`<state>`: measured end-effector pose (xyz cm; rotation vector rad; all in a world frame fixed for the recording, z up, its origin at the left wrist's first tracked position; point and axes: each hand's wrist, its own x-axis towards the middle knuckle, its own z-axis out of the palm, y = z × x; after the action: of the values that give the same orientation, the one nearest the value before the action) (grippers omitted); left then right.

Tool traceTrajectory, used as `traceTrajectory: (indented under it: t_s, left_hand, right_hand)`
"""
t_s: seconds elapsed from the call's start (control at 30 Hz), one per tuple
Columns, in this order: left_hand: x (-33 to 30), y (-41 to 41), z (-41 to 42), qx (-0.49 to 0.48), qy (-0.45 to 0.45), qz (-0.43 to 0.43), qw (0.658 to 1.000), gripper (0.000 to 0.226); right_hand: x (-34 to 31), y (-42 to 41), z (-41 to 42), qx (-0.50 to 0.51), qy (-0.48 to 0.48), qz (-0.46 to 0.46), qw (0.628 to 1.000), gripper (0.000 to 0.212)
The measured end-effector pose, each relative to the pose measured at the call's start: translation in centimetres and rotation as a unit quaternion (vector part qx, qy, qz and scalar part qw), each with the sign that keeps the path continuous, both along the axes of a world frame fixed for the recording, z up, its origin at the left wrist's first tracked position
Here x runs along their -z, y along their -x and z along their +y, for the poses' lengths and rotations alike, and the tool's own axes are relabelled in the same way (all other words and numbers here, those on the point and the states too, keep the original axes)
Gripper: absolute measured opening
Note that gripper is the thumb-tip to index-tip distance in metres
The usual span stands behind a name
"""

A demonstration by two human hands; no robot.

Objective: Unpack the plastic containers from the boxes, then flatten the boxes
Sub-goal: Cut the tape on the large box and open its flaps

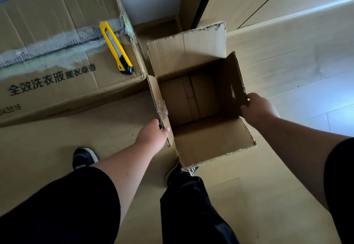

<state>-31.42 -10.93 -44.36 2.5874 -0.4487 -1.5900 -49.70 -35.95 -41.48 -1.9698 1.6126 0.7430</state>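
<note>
The small brown cardboard box (197, 98) stands upright, flaps open, beside the large taped box (57, 56).

A single wide-angle camera at the person's head looks steeply down and slightly forward. It sits close above an open cardboard box (199, 98) held at its side flaps, with the wooden floor (287, 71) below and straight lines bowing near the edges.
</note>
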Motion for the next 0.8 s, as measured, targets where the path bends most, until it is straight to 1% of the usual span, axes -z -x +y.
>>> traceTrajectory:
  t_s: [0.1, 0.13, 0.27, 0.33, 0.4, 0.53, 0.7, 0.8]
  left_hand:
    - [-0.6, -1.6, 1.3, -0.009, 0.007, -0.007, 1.000, 0.055]
    - [-0.7, -2.3, 1.8, -0.016, 0.015, -0.007, 1.000, 0.058]
    - [-1.8, -5.4, 4.7, -0.033, 0.053, 0.002, 0.998, 0.055]
    - [-2.6, -7.2, 6.5, -0.048, 0.070, -0.005, 0.996, 0.054]
    - [-3.5, -9.3, 8.3, -0.061, 0.085, -0.018, 0.994, 0.053]
    - [-6.0, -14.1, 12.3, -0.072, 0.110, -0.034, 0.991, 0.053]
    - [-8.9, -20.1, 17.5, -0.060, 0.129, -0.055, 0.988, 0.055]
    - [-10.3, -23.5, 20.4, -0.050, 0.140, -0.070, 0.986, 0.052]
  right_hand:
    - [-1.2, -0.9, 0.5, 0.010, 0.021, 0.011, 1.000, 0.050]
    - [-1.7, -1.3, 0.8, 0.012, 0.030, 0.015, 0.999, 0.052]
    - [-3.5, -4.2, 3.0, 0.009, 0.055, 0.008, 0.998, 0.060]
    - [-4.2, -6.3, 4.7, -0.010, 0.059, -0.003, 0.998, 0.057]
    - [-5.0, -9.0, 6.8, -0.032, 0.050, -0.006, 0.998, 0.056]
    - [-6.4, -15.2, 11.1, -0.066, 0.047, -0.029, 0.996, 0.061]
    - [-8.2, -23.0, 16.1, -0.104, 0.049, -0.057, 0.992, 0.052]
    - [-8.4, -26.9, 18.2, -0.115, 0.048, -0.076, 0.989, 0.052]
